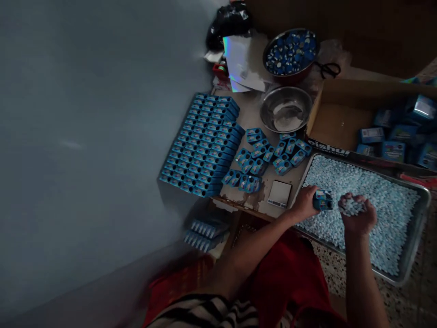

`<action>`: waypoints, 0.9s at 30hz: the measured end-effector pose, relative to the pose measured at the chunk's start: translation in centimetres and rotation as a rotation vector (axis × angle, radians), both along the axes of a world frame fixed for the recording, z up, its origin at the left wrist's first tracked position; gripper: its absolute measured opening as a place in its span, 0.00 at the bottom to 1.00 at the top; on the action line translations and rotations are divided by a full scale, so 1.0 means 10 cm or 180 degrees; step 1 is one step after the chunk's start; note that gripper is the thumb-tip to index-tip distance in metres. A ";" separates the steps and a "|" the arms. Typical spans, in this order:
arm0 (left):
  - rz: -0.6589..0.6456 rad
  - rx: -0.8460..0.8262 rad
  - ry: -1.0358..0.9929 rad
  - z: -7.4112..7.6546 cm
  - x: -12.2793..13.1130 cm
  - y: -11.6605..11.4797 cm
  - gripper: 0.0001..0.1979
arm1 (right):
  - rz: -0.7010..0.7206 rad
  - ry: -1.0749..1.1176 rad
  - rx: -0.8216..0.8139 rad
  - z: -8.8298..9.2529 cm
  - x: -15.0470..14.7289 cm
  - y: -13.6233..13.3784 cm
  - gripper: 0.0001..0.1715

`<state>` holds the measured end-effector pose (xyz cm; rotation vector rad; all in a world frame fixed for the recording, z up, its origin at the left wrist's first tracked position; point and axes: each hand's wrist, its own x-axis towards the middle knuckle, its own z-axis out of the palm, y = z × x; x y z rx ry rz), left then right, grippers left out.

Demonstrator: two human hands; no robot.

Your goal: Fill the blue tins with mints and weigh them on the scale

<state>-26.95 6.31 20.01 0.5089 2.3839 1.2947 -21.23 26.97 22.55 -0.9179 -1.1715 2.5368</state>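
My left hand point(306, 203) is closed around a small blue box point(322, 200), above the near left part of a metal tray point(414, 241). The tray is filled with pale blue and white pellets point(382, 191). To the right of the box, my right hand point(362, 219) is cupped palm up, fingers curled round a handful of the pellets point(353, 207). A narrow gap separates the hand from the box. Left of the tray lies a small flat scale point(280, 193). Several loose blue boxes point(257, 166) with dark round holes in their tops stand behind the scale.
Rows of blue boxes point(201, 146) stand against the wall on the left. A bowl of blue caps point(290, 52), a steel bowl point(286, 109) and black scissors point(329, 69) are farther back. A cardboard carton point(336, 118) holding blue packages borders the tray's far side.
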 end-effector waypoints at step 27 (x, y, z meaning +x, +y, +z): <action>0.0130 0.0807 -0.0242 -0.17 -0.34 0.28 0.38 | -0.0317 0.0836 0.1135 0.30 -0.09 -0.14 0.35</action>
